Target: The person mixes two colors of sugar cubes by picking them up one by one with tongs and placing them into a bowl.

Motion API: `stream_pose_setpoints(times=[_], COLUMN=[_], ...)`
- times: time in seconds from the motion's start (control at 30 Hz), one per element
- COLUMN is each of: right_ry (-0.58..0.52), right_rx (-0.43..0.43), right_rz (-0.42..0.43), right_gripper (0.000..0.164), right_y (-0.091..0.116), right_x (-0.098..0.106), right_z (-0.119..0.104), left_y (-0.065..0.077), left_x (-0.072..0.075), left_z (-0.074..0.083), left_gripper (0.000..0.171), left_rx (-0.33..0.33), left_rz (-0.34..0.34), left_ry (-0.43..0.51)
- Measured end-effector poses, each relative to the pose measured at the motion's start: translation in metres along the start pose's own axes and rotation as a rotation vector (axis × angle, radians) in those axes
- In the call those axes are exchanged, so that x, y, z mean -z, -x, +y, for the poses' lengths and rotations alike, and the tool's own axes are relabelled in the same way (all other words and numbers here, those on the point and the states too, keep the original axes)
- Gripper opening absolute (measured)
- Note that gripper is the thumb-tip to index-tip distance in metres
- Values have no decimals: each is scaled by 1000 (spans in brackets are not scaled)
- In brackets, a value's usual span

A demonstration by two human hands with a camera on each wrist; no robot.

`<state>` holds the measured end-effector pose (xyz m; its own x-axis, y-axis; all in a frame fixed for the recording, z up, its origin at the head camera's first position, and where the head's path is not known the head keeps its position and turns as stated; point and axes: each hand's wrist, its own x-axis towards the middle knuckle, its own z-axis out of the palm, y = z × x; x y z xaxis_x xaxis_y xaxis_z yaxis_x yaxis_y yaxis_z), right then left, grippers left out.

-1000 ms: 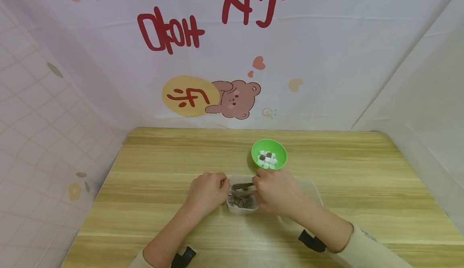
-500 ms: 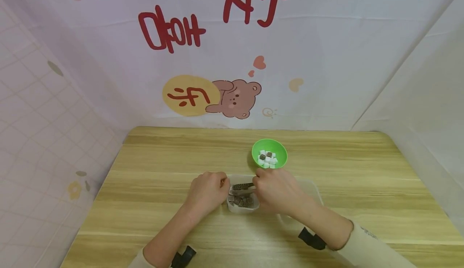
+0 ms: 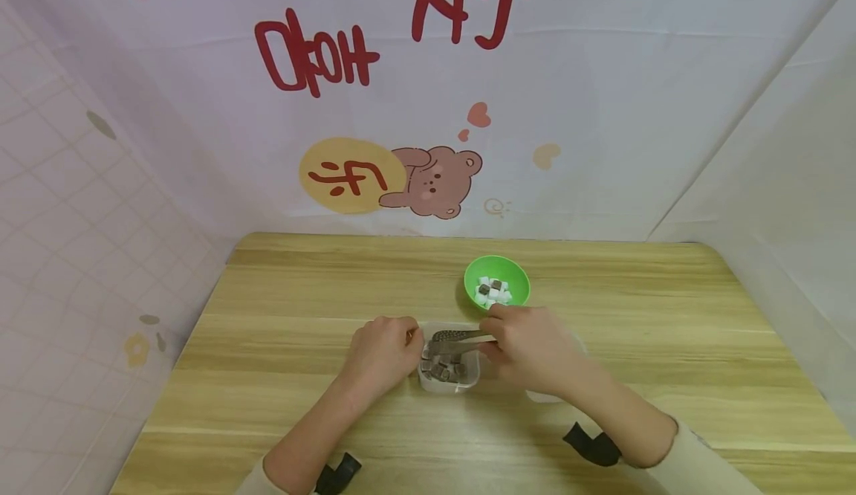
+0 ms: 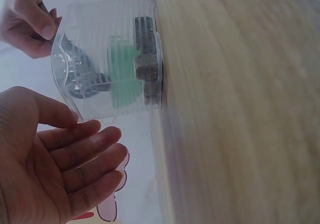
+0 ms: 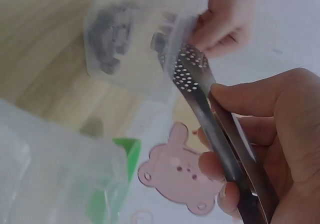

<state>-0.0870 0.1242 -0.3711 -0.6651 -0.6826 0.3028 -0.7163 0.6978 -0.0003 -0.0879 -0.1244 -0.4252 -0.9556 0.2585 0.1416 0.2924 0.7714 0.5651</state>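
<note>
My left hand (image 3: 384,357) pinches the rim of a small clear plastic box (image 3: 448,387) between thumb and fingertips, its other fingers loosely bent. Brown cubes (image 4: 146,66) lie on the bottom of this box. My right hand (image 3: 535,346) grips metal tongs (image 5: 222,139) with perforated heads, thumb on one arm and fingers on the other. The tong heads (image 3: 446,340) are at the level of the box's rim, and a dark cube (image 5: 159,42) shows at their tips in the right wrist view.
Behind the box stands a green bowl (image 3: 473,276) holding white cubes and a few brown ones. A second clear container (image 3: 545,397) is partly hidden under my right hand and forearm. The wooden table (image 3: 301,279) ends at a printed cloth backdrop.
My right hand has moved slightly right with the tongs, and the tong heads have risen from inside the box to its rim. The left hand stays at the rim.
</note>
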Motion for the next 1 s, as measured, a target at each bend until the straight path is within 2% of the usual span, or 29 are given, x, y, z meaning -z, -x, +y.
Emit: stream_pose_setpoints(times=[0.27,0.53,0.63,0.73,0.87,1.0], right_ry=[-77,-51,-29,-20,-30,-35], right_rx=[-40,-185,-236,-289,-361,-390], right_rz=[197,354,367,345,307,296], right_gripper=[20,16,15,16,15,16], right_y=[14,27,32,37,42,45], right_x=[14,15,10,6,3,3], right_z=[22,61,72,80,84,85], left_y=[0,1,1,1,1,1], left_x=[0,1,2,2,2,2], left_z=[0,1,2,2,2,2], left_gripper=[28,33,33,32,32,35], left_rx=[6,2,6,8,11,18], left_rz=[-2,-3,-8,-11,-13,-16], left_ry=[12,14,13,12,9,11])
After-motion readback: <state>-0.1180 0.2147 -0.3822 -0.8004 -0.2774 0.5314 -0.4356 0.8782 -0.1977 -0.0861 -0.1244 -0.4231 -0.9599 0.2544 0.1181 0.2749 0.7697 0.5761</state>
